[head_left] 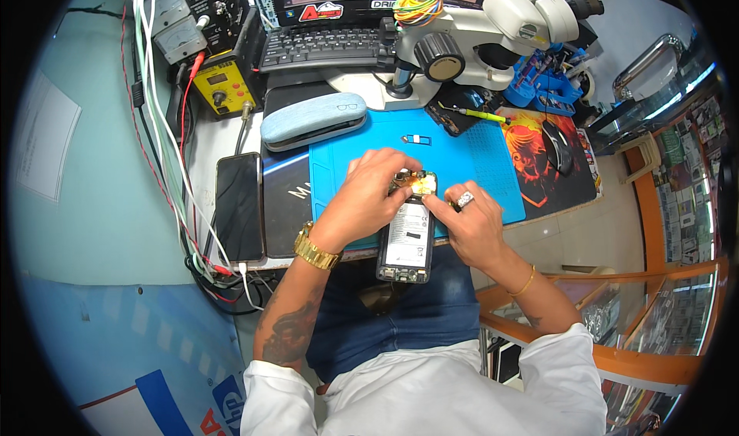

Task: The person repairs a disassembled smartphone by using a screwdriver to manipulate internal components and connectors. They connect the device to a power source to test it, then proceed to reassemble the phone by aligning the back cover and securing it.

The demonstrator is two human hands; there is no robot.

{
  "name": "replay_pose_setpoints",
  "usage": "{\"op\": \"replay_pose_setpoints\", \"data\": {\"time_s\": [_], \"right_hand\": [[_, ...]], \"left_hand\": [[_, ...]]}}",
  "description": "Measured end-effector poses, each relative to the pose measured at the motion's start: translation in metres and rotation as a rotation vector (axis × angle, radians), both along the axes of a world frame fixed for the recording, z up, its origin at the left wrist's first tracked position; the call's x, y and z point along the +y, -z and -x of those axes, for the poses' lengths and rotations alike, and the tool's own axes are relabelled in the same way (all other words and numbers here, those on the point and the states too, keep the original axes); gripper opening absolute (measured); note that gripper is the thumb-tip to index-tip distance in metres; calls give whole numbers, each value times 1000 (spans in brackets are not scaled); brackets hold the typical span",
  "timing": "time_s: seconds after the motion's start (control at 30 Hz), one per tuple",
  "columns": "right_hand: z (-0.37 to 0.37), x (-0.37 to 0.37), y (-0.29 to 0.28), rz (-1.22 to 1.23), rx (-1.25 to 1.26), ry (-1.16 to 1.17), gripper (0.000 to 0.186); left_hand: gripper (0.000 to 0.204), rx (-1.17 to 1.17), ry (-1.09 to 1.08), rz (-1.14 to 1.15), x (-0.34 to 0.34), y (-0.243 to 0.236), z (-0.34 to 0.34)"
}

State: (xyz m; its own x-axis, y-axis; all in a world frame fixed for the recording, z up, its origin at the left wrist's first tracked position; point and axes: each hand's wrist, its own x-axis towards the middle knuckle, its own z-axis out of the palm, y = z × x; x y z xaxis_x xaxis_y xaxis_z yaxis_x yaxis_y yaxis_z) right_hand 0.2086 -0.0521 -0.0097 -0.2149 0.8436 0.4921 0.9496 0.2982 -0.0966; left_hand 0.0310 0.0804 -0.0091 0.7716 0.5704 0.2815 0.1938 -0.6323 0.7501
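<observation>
An opened phone (408,234) lies lengthwise between my hands, its back cover off and a white-labelled battery exposed. Its lower end juts past the table's front edge, over my lap. My left hand (371,190) is closed at the phone's upper left, with fingers bent over a small dark part that I cannot make out. My right hand (476,224) grips the upper right side, thumb against the edge beside the brightly lit board area (423,184). Its other fingers are curled. Beyond the phone, a small SIM tray (417,140) lies on the blue work mat (454,155).
A light-blue glasses case (314,120) rests at the mat's far left, near a dark phone (239,205). Behind stand a microscope (469,32), keyboard (319,47) and yellow soldering station (223,86). A yellow-green pen-like tool (481,115) and mouse (556,147) lie right.
</observation>
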Motion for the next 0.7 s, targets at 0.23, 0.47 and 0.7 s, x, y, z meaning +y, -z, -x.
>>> {"op": "replay_pose_setpoints", "data": {"time_s": [0.23, 0.47, 0.7], "right_hand": [[1, 4, 4, 113, 252, 79, 26], [-1, 8, -6, 239, 449, 78, 22], [5, 2, -15, 203, 249, 75, 34]], "left_hand": [[29, -2, -25, -34, -2, 1, -1], [27, -21, -32, -50, -2, 5, -1], [26, -45, -36, -68, -2, 7, -1]]}}
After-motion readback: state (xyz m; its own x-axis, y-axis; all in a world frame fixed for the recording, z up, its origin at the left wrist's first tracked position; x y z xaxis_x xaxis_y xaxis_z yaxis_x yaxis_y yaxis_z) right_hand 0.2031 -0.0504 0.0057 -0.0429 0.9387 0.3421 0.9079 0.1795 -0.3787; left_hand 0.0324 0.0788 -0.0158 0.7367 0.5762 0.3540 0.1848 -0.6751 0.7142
